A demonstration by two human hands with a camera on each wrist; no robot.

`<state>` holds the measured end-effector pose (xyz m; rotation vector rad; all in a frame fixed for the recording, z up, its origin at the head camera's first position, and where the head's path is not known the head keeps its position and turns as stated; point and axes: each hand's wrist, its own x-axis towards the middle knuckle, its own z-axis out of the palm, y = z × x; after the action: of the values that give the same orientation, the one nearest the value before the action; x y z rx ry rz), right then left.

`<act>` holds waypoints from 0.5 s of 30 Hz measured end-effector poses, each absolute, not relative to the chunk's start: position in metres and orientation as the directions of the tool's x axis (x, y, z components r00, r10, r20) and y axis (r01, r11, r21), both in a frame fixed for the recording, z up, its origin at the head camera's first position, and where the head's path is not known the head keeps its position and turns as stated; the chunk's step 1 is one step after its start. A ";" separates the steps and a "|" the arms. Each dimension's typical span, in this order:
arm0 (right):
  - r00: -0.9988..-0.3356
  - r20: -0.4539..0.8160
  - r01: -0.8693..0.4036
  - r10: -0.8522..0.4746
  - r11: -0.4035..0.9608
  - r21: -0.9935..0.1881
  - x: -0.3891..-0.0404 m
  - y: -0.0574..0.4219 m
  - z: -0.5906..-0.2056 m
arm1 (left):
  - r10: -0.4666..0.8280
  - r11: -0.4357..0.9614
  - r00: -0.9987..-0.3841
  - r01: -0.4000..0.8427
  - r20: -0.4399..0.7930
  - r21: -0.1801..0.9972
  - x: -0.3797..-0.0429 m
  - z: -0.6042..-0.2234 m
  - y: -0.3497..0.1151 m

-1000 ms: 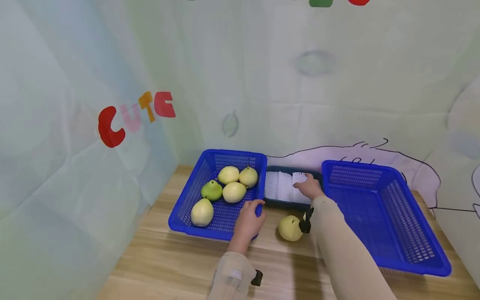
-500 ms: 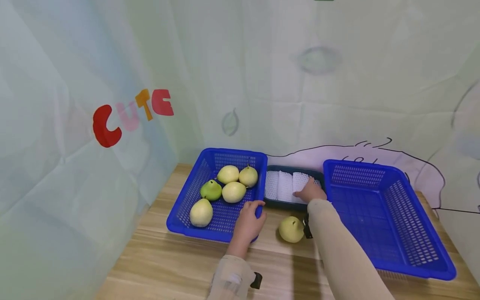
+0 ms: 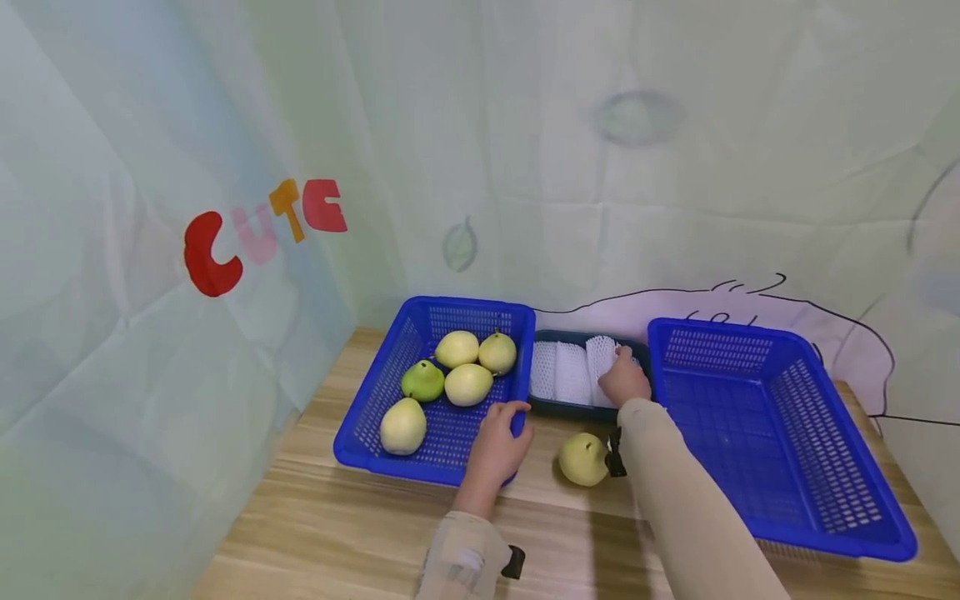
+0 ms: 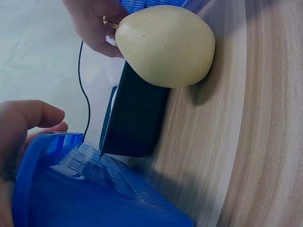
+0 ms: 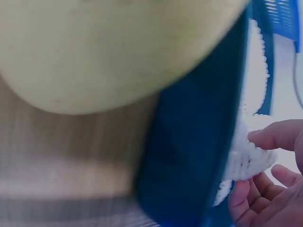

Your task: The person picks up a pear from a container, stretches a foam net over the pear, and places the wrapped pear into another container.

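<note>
My left hand grips the right rim of a blue plastic basket, which holds several pale yellow pears and one greener pear. In the left wrist view its fingers hook over the rim. My right hand is over a dark green tray at the back. Its thumb and fingers pinch the end of a white foam fruit net, lifted slightly at one side. More white foam nets lie beside it in the tray. A single pear stands on the table in front of the tray.
A second blue basket with nothing in it stands right of the tray, beside my right forearm. The wooden table runs in front. A printed fabric backdrop rises behind and at left.
My right hand has pinched the rightmost foam net and raised its edge, tilting it a little away from the others. The left hand stays on the basket rim.
</note>
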<state>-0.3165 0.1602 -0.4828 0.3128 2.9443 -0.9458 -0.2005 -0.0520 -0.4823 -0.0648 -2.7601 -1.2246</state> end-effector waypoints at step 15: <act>-0.979 -0.085 0.137 0.188 0.287 -0.948 -0.283 0.161 -0.437 | -0.023 0.674 -0.982 0.122 0.186 0.728 -0.203 -0.487 -0.051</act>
<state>-0.2825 0.1615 -0.4371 0.3227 2.5539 -1.8745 -0.2034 -0.0512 -0.4872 -0.0811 -2.7069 -1.1973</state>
